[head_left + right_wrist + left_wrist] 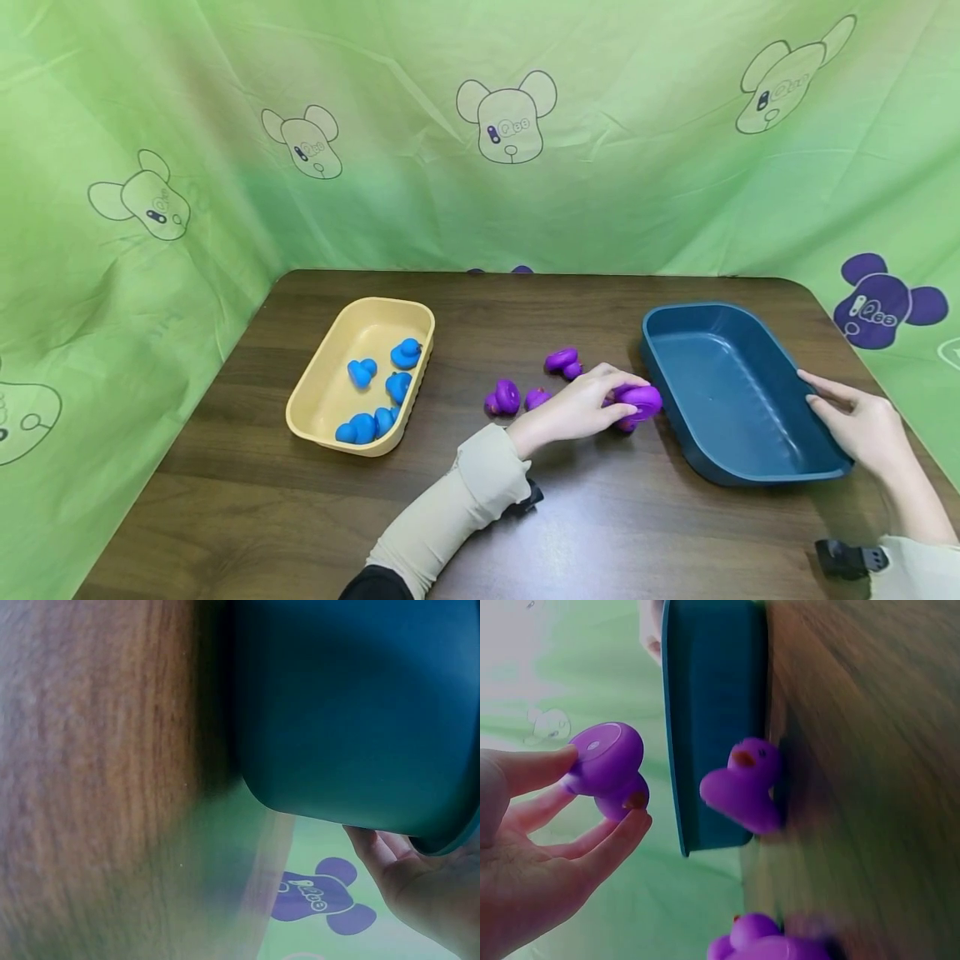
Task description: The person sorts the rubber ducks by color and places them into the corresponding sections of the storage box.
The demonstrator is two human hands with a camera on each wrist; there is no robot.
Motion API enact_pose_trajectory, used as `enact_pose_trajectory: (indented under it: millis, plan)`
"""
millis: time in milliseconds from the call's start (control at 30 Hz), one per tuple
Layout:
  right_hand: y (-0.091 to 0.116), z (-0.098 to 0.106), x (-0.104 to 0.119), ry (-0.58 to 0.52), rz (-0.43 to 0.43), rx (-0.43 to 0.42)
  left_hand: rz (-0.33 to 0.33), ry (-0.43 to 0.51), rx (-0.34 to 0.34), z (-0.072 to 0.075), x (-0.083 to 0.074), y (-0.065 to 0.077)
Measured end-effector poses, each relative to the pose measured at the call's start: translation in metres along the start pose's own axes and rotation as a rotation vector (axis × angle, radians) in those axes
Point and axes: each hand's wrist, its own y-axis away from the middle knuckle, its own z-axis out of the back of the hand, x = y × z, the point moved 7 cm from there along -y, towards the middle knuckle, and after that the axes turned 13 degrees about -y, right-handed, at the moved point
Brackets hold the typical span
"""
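My left hand (573, 408) pinches a purple rubber duck (611, 761) between thumb and fingers, its flat base turned up in the left wrist view. The held duck is just left of a dark blue plastic bin (738, 400). Another purple duck (754, 784) stands on the table close to the bin's wall, mostly covered by the held one in the head view. More purple ducks lie left of that hand, such as one (504, 398) near the sleeve and one (562, 362) farther back. My right hand (862, 425) grips the bin's right rim.
A pale yellow bin (322, 392) on the left of the table holds several blue rubber ducks (406, 354). The brown wooden table (262, 508) has green patterned cloth (390, 208) hanging behind it and at its sides.
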Motion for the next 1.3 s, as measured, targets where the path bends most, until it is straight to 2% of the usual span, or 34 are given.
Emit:
enact_pose_trajectory:
  millis: [500, 933, 1300]
  plan:
    - [-0.002, -0.001, -0.003, 0.0, -0.021, 0.002, 0.016, 0.033, -0.019, -0.013, -0.017, -0.021]
    - [-0.001, -0.001, -0.004, 0.006, -0.027, -0.004, 0.005, -0.022, -0.091, -0.02, -0.03, -0.036]
    - [-0.002, -0.002, -0.005, -0.004, -0.029, -0.001, 0.027, -0.021, -0.073, -0.029, -0.037, -0.047]
